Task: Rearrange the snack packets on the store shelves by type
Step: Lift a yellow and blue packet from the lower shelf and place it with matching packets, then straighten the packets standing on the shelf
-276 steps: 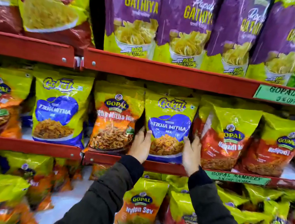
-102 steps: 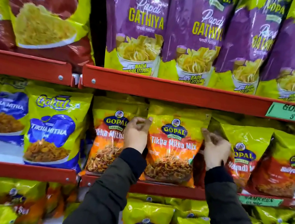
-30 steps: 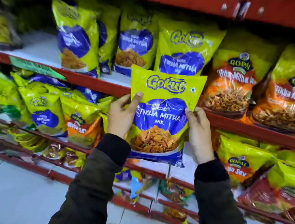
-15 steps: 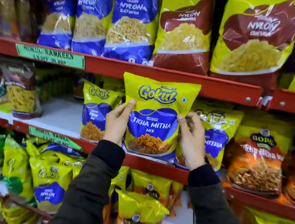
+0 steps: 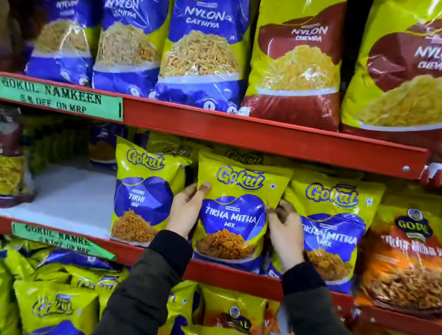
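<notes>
Both hands pinch one Gokul Tikha Mitha Mix packet (image 5: 234,213) by its side edges, left hand (image 5: 185,210) and right hand (image 5: 285,232) with fingers curled round it. It stands upright on the red middle shelf (image 5: 224,277) of a store rack. A Tikhi Sev packet (image 5: 143,192) touches it leftward, another Tikha Mitha packet (image 5: 330,229) rightward. Further left, bare white shelf board (image 5: 68,200) lies open.

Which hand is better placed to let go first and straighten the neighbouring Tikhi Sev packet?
Left hand, probably: it grips the Tikha Mitha Mix packet's left edge, right beside the Tikhi Sev packet. The right hand is on the far edge.
</notes>
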### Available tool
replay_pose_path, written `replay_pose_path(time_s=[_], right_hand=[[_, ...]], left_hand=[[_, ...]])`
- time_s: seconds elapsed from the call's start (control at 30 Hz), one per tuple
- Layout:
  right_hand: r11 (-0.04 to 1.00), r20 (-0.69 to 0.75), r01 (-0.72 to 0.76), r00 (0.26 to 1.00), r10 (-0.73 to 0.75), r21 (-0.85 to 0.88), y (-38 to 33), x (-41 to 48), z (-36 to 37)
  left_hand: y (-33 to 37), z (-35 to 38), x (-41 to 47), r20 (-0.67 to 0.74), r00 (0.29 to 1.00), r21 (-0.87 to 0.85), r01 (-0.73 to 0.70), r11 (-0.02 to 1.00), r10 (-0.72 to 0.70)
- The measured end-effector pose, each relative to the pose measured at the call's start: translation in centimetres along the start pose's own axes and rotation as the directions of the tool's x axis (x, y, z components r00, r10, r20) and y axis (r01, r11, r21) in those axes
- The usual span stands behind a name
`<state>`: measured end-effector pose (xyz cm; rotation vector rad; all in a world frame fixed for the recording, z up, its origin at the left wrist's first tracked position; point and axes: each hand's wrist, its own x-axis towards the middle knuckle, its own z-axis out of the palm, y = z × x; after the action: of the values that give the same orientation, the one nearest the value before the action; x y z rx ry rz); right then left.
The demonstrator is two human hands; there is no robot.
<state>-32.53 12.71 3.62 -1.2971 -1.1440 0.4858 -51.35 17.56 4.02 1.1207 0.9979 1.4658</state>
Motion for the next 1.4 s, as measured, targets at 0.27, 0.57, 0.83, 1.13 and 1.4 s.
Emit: replay_pose_path(time_s=[0.27, 0.57, 0.83, 1.13, 1.4], right_hand=[[0.966, -0.068, -0.017, 0.997, 0.035, 0.257, -4.2, 2.9, -2.1], [0.97, -0.137, -0.088, 0.983, 0.121, 0.224, -4.0, 5.9, -2.1], [0.884, -0.265, 0.317, 0.87, -0.415, -0.345, -2.9, 3.6, -2.3], [0.381, 0.263, 0.478, 0.829, -0.495, -0.791, -0.3, 1.6, 1.5], [0.423, 0.074, 0.343, 0.841, -0.535, -0.838, -1.2, 1.3, -4.6]], left_hand=[[3.6, 1.1, 3.1, -0.12, 0.988, -0.038, -0.105, 0.994, 0.1], [3.3, 1.9, 4.6, -0.236, 0.967, -0.085, -0.119, 0.989, 0.096], [1.9, 2.3, 2.5, -0.161, 0.967, 0.207, -0.164, 0.964, 0.199], [-2.9, 3.7, -0.6, 0.329, 0.758, 0.892, -0.446, 0.079, 0.563], [-1.2, 7.1, -2.4, 0.335, 0.741, 0.886, -0.458, 0.074, 0.582]])
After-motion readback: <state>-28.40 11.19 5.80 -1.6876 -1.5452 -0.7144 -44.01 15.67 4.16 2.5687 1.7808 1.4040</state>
